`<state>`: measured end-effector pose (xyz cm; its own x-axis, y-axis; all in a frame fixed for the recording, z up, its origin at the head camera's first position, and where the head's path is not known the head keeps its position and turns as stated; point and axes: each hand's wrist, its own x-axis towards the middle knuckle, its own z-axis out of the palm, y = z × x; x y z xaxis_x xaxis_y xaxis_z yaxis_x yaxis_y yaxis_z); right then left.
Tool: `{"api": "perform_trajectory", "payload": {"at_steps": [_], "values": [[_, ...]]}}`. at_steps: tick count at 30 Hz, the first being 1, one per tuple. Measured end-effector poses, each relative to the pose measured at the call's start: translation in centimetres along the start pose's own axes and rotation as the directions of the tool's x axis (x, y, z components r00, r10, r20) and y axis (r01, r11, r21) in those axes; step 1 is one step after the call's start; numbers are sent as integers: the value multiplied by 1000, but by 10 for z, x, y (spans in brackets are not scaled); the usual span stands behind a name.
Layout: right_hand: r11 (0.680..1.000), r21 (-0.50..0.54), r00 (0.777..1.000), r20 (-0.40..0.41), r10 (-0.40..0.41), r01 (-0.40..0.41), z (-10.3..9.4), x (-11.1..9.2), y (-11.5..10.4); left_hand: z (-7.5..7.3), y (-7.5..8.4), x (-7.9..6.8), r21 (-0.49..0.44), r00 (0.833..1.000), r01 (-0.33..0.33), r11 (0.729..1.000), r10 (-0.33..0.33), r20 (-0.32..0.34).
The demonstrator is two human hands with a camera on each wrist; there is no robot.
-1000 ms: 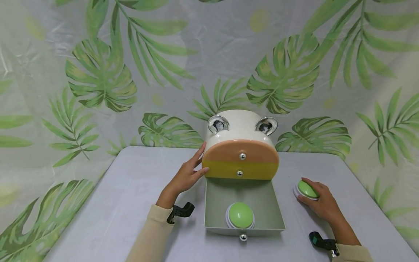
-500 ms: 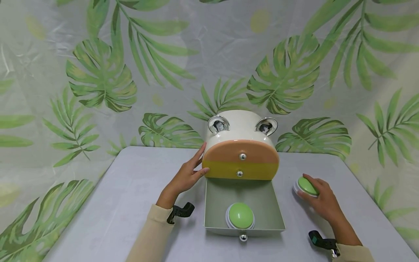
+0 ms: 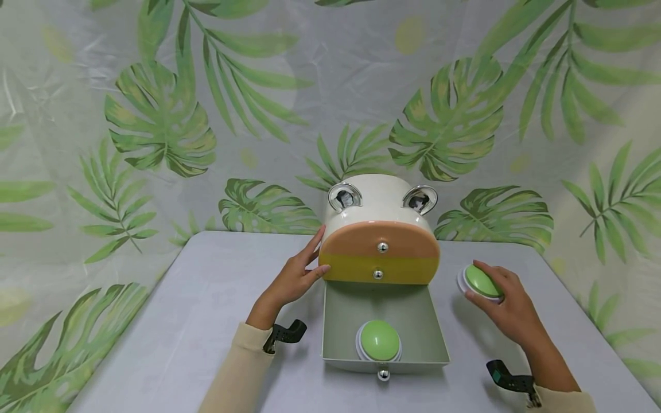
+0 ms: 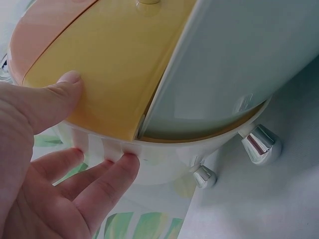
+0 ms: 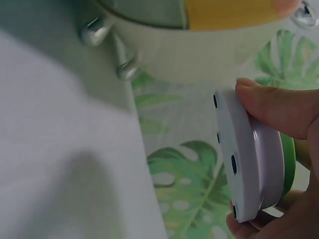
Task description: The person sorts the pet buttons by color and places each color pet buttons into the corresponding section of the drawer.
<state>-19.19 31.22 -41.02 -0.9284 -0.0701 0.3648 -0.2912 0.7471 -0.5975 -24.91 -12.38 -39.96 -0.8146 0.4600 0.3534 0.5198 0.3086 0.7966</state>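
Note:
My right hand (image 3: 508,307) grips a push button with a green dome (image 3: 481,281) and white round base by its sides. Held tilted above the table in the head view, it shows the underside of its white base (image 5: 234,154), with small dark spots, in the right wrist view. A second green push button (image 3: 380,340) sits in the pulled-out grey-green bottom drawer (image 3: 348,310) of an animal-shaped drawer box (image 3: 379,198). My left hand (image 3: 291,278) rests against the box's left side, its thumb (image 4: 60,97) on the yellow drawer front (image 4: 114,69) and its fingertips on the white wall.
The box has shiny silver eyes (image 3: 345,197), an orange top drawer (image 3: 356,238) and silver knobs (image 3: 383,374). It stands on a white-covered table (image 3: 217,287). Behind the table hangs a leaf-patterned curtain (image 3: 351,74). Silver feet (image 4: 261,144) show under the box.
My right hand has raised the push button off the table and slightly toward the box, tilting it. The left hand, the box and the drawer have stayed put.

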Motion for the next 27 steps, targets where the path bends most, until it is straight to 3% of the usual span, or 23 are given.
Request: {"api": "perform_trajectory", "payload": {"at_steps": [7,16,27], "values": [[997,39,998,12,-66,66,-9,-1,-24,-1,1,0,-1,1000,6,1000,-6,0],[998,23,997,40,-63,63,-15,-6,-53,0,0,0,1,1000,-2,1000,2,2],[986,56,984,79,-160,155,-6,-10,-74,1,-2,0,0,1000,18,1000,-18,-3]]}}
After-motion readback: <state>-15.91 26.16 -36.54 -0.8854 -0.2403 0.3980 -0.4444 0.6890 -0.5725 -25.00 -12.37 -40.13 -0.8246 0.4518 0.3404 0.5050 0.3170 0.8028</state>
